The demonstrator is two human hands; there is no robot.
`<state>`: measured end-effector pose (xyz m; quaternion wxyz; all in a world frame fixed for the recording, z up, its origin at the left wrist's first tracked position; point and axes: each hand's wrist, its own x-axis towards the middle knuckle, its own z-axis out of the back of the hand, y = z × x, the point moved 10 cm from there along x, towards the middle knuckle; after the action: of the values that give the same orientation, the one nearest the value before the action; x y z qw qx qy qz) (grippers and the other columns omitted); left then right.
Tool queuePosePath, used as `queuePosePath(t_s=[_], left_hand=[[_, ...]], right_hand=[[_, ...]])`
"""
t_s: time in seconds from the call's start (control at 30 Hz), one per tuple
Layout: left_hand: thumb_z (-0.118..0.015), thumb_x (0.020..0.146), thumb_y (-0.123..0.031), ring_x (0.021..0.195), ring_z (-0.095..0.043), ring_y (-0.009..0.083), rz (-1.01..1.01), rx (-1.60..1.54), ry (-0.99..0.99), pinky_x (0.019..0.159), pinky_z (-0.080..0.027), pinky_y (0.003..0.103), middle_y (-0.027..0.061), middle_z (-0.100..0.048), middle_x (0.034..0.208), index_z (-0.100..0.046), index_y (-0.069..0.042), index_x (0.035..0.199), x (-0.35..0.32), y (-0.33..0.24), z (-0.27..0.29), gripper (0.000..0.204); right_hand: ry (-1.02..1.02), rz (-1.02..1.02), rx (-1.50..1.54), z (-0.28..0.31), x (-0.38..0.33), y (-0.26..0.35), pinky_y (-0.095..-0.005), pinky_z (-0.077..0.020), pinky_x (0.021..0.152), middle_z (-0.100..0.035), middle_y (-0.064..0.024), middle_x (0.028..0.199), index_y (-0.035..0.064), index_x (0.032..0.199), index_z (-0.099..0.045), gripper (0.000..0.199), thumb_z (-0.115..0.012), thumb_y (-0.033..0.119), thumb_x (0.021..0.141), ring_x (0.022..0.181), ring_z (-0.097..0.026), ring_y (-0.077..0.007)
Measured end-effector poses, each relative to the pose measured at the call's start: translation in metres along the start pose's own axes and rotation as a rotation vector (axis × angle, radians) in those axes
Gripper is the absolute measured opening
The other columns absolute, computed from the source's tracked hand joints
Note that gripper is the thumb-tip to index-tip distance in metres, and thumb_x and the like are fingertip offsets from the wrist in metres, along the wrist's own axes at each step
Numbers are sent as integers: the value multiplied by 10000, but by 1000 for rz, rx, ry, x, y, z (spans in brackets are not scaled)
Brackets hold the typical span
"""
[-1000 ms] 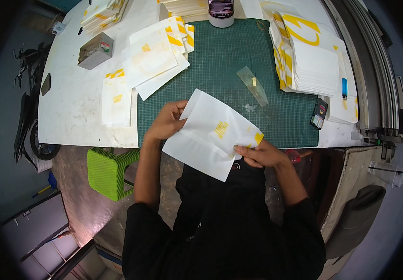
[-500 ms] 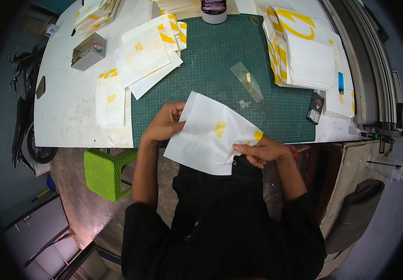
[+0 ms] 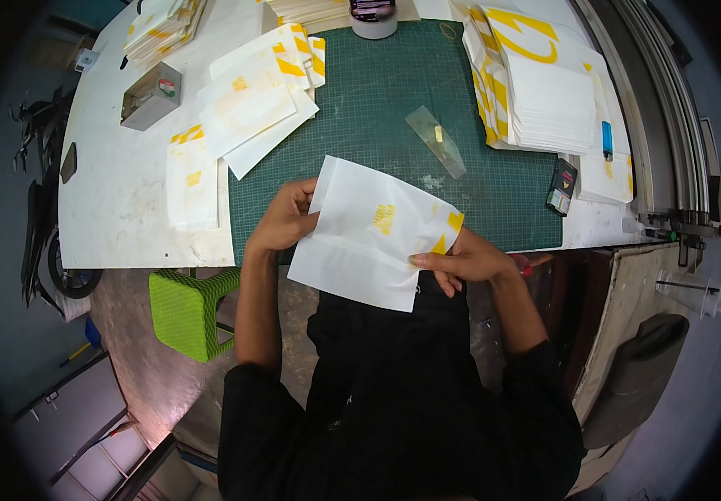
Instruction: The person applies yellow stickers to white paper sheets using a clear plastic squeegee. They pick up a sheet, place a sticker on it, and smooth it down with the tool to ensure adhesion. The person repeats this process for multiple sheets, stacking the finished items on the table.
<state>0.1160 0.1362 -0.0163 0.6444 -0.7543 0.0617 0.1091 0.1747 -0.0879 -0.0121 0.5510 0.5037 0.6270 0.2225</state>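
A white paper bag [image 3: 348, 242] with yellow print hangs tilted between my hands, over the near edge of the table. At its left edge my left hand [image 3: 284, 219] is closed on it, with the fingertips hidden behind or inside the paper. My right hand [image 3: 469, 260] grips the right end by the yellow-striped part, thumb on top and some fingers underneath. A crease runs across the bag's lower half. Beyond it, a clear plastic strip [image 3: 436, 142] with a small yellowish piece lies on the green cutting mat [image 3: 360, 100].
Flat paper bags [image 3: 248, 108] lie overlapping at left, near a small grey box [image 3: 152, 96]. A thick stack of bags [image 3: 548, 104] stands at right, by a blue lighter [image 3: 607, 140] and a black pack [image 3: 561, 187]. A green stool [image 3: 185, 313] stands below the table's left side.
The bag has shifted slightly left in the view and flattened a little. Both hands keep their grip; the whole view has moved slightly.
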Motion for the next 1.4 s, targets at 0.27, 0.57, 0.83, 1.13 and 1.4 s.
queuePosePath(t_s=[0.27, 0.57, 0.83, 1.13, 1.4], left_hand=[[-567, 753, 170, 973, -732, 142, 13, -27, -11, 875, -587, 302, 101, -763, 1122, -692, 77, 1220, 1, 8, 5, 492], [-617, 799, 162, 977, -719, 124, 35, 11, -92, 876, -583, 293, 90, -758, 1129, -684, 68, 1240, -10, 8, 6, 456], [-603, 805, 169, 1002, -707, 119, -18, -15, -87, 893, -573, 292, 84, -752, 1145, -680, 60, 1261, -13, -4, -1, 475], [-784, 794, 12, 1046, -681, 137, 55, 184, -22, 963, -534, 322, 57, -760, 1140, -715, 30, 1221, -20, -20, -15, 433], [-836, 754, -18, 1096, -663, 175, -7, 290, -8, 1005, -515, 346, 92, -732, 1201, -672, 22, 1272, -12, -23, -18, 545]], right_hand=[[-3, 71, -24, 4, 4, -2, -220, -456, 400, -732, -88, 828, -56, 1186, -628, 439, -743, 322, 995, 483, -619, -84], [-51, 271, 408, 8, 3, -4, -393, -512, 1092, -665, -176, 1336, -71, 1422, -529, 472, -677, 94, 1006, 1244, -652, -230], [-114, 335, 658, 2, 9, -13, -412, -475, 1130, -599, -153, 1430, -38, 1495, -457, 609, -684, -63, 930, 1321, -595, -246], [-198, 314, 428, 3, 12, -5, -349, -501, 1053, -653, -93, 1319, -15, 1436, -539, 523, -730, 22, 951, 1204, -622, -180], [-210, 268, 326, 19, 11, 3, -352, -513, 1043, -650, -100, 1330, -27, 1429, -537, 478, -699, 30, 983, 1215, -621, -179]])
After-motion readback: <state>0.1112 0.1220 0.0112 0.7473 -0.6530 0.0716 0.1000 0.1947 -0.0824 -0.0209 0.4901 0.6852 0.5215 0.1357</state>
